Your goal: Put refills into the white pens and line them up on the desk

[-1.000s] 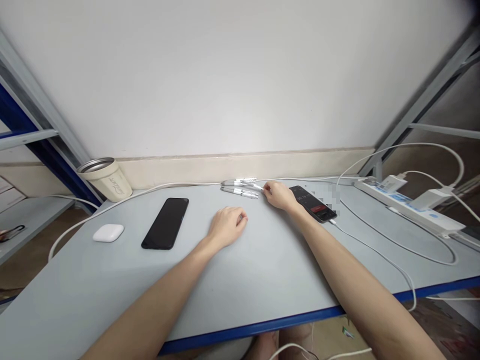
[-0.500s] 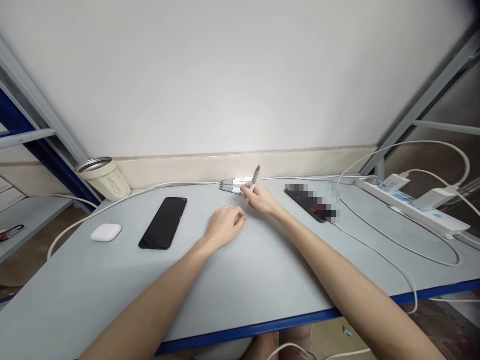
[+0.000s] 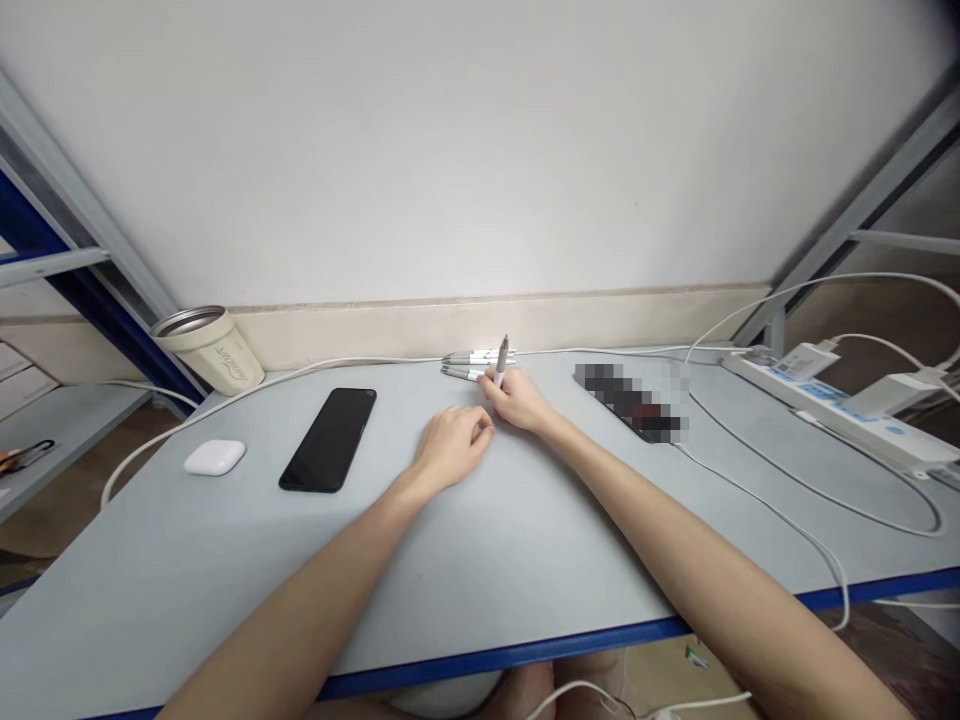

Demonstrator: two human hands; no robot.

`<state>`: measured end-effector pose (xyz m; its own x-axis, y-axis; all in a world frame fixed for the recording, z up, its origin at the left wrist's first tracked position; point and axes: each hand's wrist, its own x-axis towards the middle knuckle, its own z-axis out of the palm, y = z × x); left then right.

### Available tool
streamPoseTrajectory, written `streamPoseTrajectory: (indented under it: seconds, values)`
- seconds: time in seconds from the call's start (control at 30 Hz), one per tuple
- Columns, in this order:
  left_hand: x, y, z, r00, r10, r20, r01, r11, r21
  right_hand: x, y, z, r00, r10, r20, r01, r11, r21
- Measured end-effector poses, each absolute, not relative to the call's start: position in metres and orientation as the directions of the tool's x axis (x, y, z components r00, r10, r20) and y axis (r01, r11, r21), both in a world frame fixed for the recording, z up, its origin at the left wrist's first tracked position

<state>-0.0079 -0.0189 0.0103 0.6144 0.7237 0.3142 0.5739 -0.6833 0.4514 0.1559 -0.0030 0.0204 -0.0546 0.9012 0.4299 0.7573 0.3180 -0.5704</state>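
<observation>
My right hand (image 3: 521,400) is closed around a grey-and-white pen (image 3: 502,358), which stands nearly upright with its pointed end up. Just behind that hand, several similar white pens with grey ends (image 3: 465,367) lie together near the wall. My left hand (image 3: 451,445) rests on the desk close beside the right one, its fingers curled in. Whatever those fingers may hold is hidden. To the left of my left hand lies a black phone (image 3: 328,440).
On the grey desk (image 3: 420,590) are a white earbud case (image 3: 215,457) and a cream tumbler (image 3: 210,350) at left. A blurred-out black device (image 3: 630,405) with a cable lies at right, near a white power strip (image 3: 840,410). A white cable (image 3: 315,368) runs along the wall.
The pen in my right hand has turned more upright, and its lower end has drawn in towards the hand. My left hand has stayed nearly still. The view has shifted slightly.
</observation>
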Motion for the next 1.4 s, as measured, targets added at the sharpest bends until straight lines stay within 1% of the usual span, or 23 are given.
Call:
streamPoseTrajectory:
  seconds: [0.17, 0.3, 0.4, 0.5, 0.57, 0.63, 0.7, 0.77, 0.9, 1.03, 1.2, 1.3, 1.4]
  values:
    - [-0.009, -0.017, 0.012, 0.559, 0.765, 0.319, 0.589, -0.637, 0.497, 0.153, 0.002, 0.011, -0.051, 0.907, 0.418, 0.763, 0.306, -0.570]
    - [-0.009, -0.013, 0.011, 0.470, 0.819, 0.330, 0.601, -0.571, 0.560, 0.153, -0.002, 0.013, -0.013, 0.922, 0.388, 0.739, 0.270, -0.618]
    - [-0.008, -0.010, 0.009, 0.434, 0.846, 0.310, 0.582, -0.526, 0.620, 0.154, -0.005, 0.019, 0.006, 0.916, 0.402, 0.727, 0.272, -0.630]
    - [-0.010, -0.006, 0.009, 0.326, 0.882, 0.340, 0.567, -0.470, 0.676, 0.158, -0.008, 0.027, -0.048, 0.906, 0.420, 0.758, 0.307, -0.576]
    - [-0.013, -0.003, 0.010, 0.204, 0.893, 0.401, 0.568, -0.442, 0.695, 0.162, -0.009, 0.030, -0.141, 0.917, 0.373, 0.789, 0.331, -0.517]
    - [-0.016, -0.001, 0.013, 0.130, 0.883, 0.450, 0.570, -0.438, 0.695, 0.166, -0.009, 0.030, -0.232, 0.928, 0.291, 0.822, 0.347, -0.452]
    - [-0.018, 0.001, 0.014, 0.158, 0.869, 0.468, 0.572, -0.467, 0.675, 0.169, -0.009, 0.028, -0.299, 0.927, 0.226, 0.843, 0.367, -0.393]
    - [-0.019, 0.002, 0.013, 0.243, 0.855, 0.458, 0.578, -0.507, 0.639, 0.170, -0.009, 0.026, -0.338, 0.920, 0.197, 0.849, 0.389, -0.359]
    - [-0.018, 0.003, 0.011, 0.368, 0.824, 0.430, 0.611, -0.563, 0.557, 0.168, -0.010, 0.025, -0.368, 0.909, 0.197, 0.830, 0.417, -0.372]
    - [-0.020, 0.005, 0.014, 0.391, 0.832, 0.394, 0.668, -0.551, 0.500, 0.164, -0.011, 0.026, -0.394, 0.896, 0.205, 0.821, 0.444, -0.358]
    - [-0.022, 0.008, 0.016, 0.413, 0.845, 0.340, 0.715, -0.532, 0.454, 0.161, -0.012, 0.025, -0.397, 0.887, 0.237, 0.858, 0.450, -0.248]
    - [-0.023, 0.011, 0.013, 0.421, 0.863, 0.279, 0.721, -0.505, 0.474, 0.160, -0.014, 0.024, -0.386, 0.891, 0.240, 0.890, 0.428, -0.159]
    - [-0.023, 0.012, 0.011, 0.417, 0.878, 0.236, 0.724, -0.478, 0.497, 0.158, -0.014, 0.024, -0.372, 0.901, 0.223, 0.912, 0.400, -0.096]
